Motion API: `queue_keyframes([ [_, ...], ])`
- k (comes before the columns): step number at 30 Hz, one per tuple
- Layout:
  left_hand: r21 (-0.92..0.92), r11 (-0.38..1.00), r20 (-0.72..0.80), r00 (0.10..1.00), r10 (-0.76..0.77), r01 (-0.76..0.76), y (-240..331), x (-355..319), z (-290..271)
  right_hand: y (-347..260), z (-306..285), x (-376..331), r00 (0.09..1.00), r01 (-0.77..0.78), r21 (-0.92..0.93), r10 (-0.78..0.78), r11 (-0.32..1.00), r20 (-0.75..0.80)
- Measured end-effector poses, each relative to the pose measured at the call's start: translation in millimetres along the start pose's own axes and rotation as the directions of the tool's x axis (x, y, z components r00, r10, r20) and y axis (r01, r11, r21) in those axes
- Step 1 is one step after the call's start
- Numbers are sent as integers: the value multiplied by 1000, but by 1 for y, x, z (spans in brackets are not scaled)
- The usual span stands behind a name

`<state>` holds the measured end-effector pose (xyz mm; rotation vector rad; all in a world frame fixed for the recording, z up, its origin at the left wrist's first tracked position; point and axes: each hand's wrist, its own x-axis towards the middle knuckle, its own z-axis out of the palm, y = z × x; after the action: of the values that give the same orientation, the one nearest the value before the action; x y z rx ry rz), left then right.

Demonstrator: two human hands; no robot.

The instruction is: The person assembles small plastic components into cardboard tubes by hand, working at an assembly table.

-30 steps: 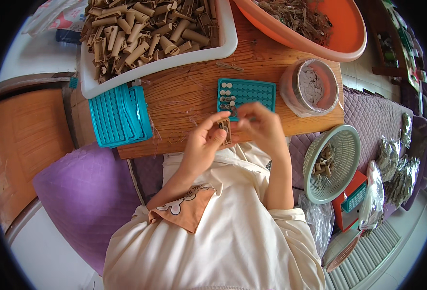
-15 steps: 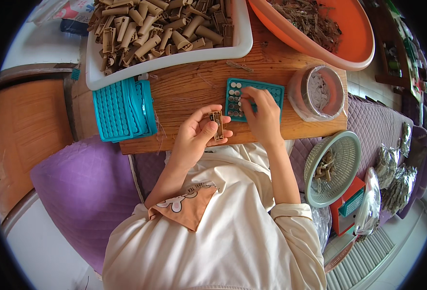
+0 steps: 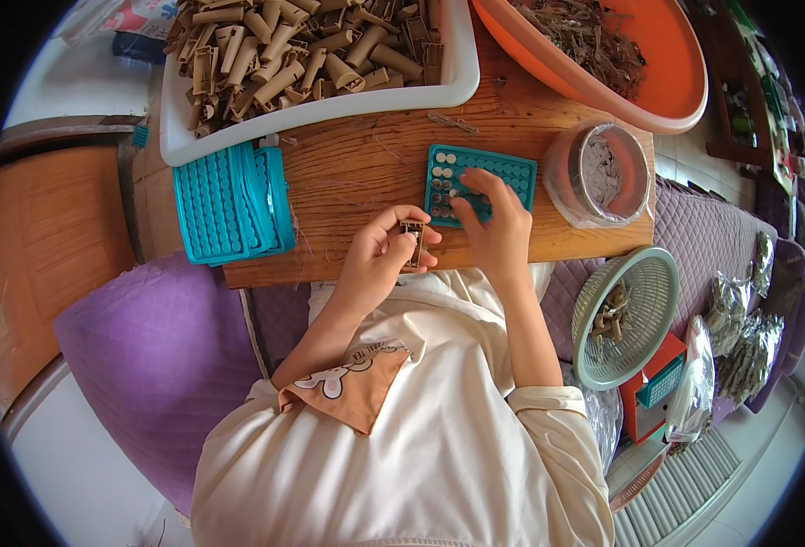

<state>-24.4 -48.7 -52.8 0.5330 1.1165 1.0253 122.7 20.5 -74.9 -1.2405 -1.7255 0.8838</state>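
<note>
My left hand (image 3: 379,260) is closed around a small brown plastic casing (image 3: 412,246), its hollow side facing up and my thumb on it. A shiny spot shows in the casing beside the thumb tip; I cannot tell what it is. My right hand (image 3: 498,223) hovers over a teal tray (image 3: 512,170) of round pockets, thumb and index finger apart at its left part. Small round discs (image 3: 440,171), some white and some silvery, sit in the tray's left columns. The right hand's other fingers are partly hidden.
A white bin (image 3: 329,114) heaped with brown casings (image 3: 279,82) stands at the back left, above stacked teal trays (image 3: 215,205). An orange basin (image 3: 685,100) and a clear tub (image 3: 639,178) with white pieces are to the right. A green basket (image 3: 662,310) sits lower right.
My right thumb and index finger have shifted slightly lower over the tray. In my left hand, the casing has tilted and dropped a little, and a shiny spot now shows by the thumb.
</note>
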Motion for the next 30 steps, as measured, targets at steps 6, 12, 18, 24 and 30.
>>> queue_keyframes([
  [6,-57,998,29,999,35,-33,2,2,0,7,2,1,978,143,-361,-76,922,194],
  [12,-25,999,8,1000,28,-28,6,0,1,-9,-2,-12,997,74,16,-74,997,-20],
  [18,35,999,74,997,29,-31,9,-4,7,-24,5,-18,903,428,56,-425,902,-55],
  [24,63,993,98,990,97,-103,-3,2,-2,-18,-1,-18,871,471,14,-468,882,151],
  [30,9,1000,38,999,-7,6,1,0,-4,-4,-2,-8,1000,-7,-29,7,1000,-8],
])
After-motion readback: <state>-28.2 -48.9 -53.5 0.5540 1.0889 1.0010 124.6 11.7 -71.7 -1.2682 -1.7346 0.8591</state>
